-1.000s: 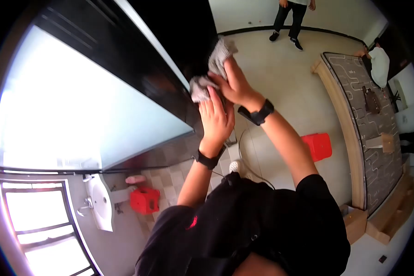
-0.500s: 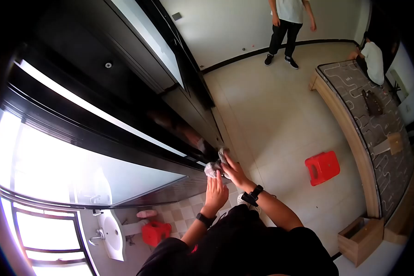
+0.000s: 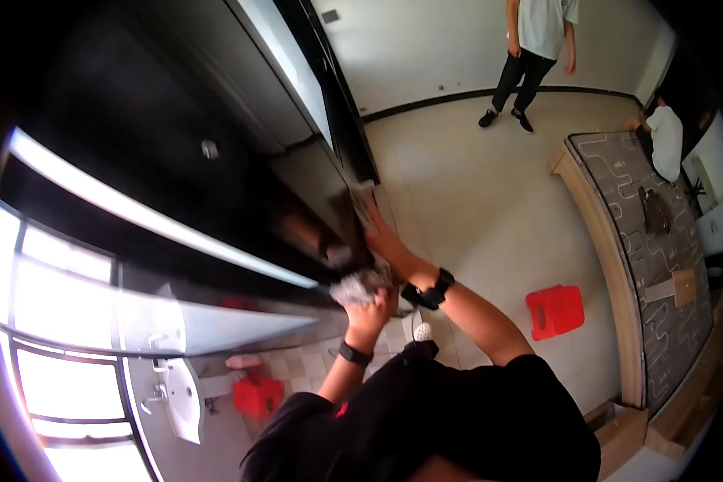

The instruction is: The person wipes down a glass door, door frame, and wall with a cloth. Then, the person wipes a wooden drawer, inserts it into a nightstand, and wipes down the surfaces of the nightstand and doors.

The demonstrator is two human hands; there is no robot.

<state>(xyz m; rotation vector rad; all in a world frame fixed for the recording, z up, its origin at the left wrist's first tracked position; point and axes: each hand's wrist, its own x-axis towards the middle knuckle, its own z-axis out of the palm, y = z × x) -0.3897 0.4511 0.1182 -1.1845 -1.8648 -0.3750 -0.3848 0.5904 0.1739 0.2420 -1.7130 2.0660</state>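
My left hand point(image 3: 369, 312) is closed on a grey-white cloth point(image 3: 357, 287), which rests against the edge of a dark, glossy door point(image 3: 241, 209). Just right of it and a little higher, my right hand point(image 3: 388, 243) presses on the door edge, and another part of cloth point(image 3: 364, 197) sticks out beyond its fingertips. Whether the two cloth parts are one piece I cannot tell. The fingers of my right hand are blurred against the dark surface. Both wrists carry black bands.
A red stool point(image 3: 556, 312) stands on the floor at the right, beside a bed frame with a patterned mattress point(image 3: 618, 173). One person point(image 3: 530, 56) stands at the back wall; another point(image 3: 665, 140) bends near the bed. Lower left are a sink point(image 3: 183, 400) and another red stool point(image 3: 259, 395).
Both hands and the cloth have shifted slightly left, and my right hand has moved up the door edge. My left fingers, stretched out before, are now curled. The view has tilted slightly.
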